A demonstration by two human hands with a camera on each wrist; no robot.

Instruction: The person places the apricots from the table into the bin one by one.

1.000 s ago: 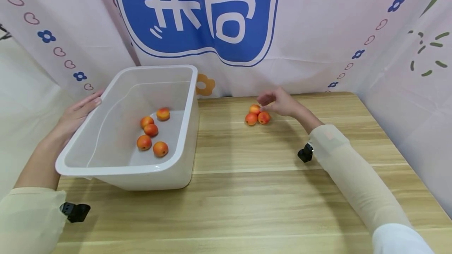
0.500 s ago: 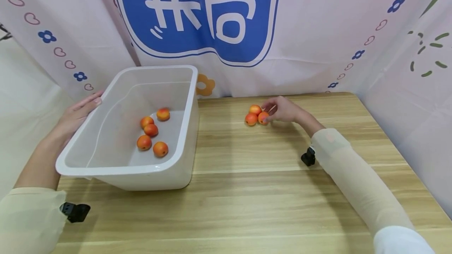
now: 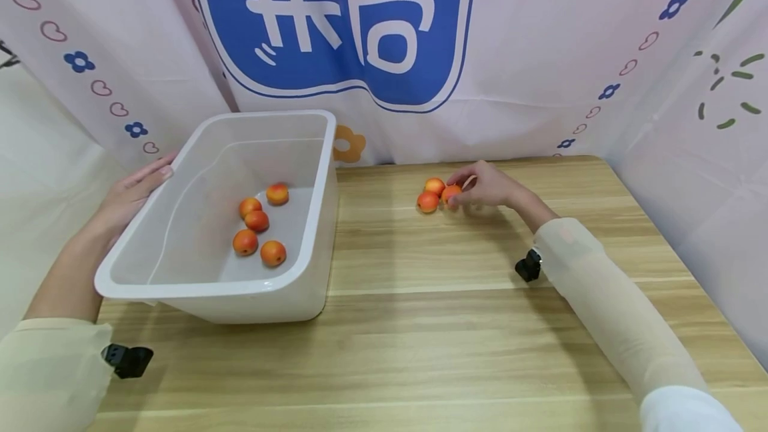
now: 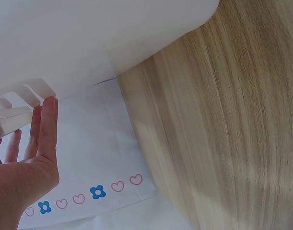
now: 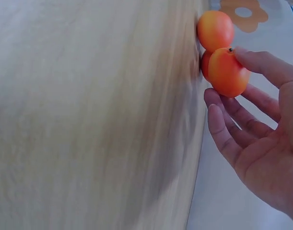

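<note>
My right hand [image 3: 489, 185] pinches a small orange-red fruit [image 5: 228, 73], like an apricot, between thumb and fingers at the back of the table. Close against it lie two similar fruits [image 3: 427, 202], one of them partly hidden behind the held one in the right wrist view. On the left stands a translucent white plastic bin [image 3: 207, 290], with several more of these fruits [image 3: 257, 221] on its floor. At the bin's left rim, my left hand [image 3: 131, 193] holds on; in the left wrist view its fingers [image 4: 49, 127] reach up to the outer wall beneath the rim.
The wood-grain table [image 3: 420, 339] runs up to a white printed cloth [image 3: 528, 72] hanging behind it. More cloth [image 3: 708, 152] borders the right side. A black wrist camera [image 3: 529, 265] sits below the right sleeve, another [image 3: 128, 360] by the left.
My right hand has come down from above the fruits to their right side and closed on the rightmost one, which has shifted slightly up and right. The left hand and bin stay put.
</note>
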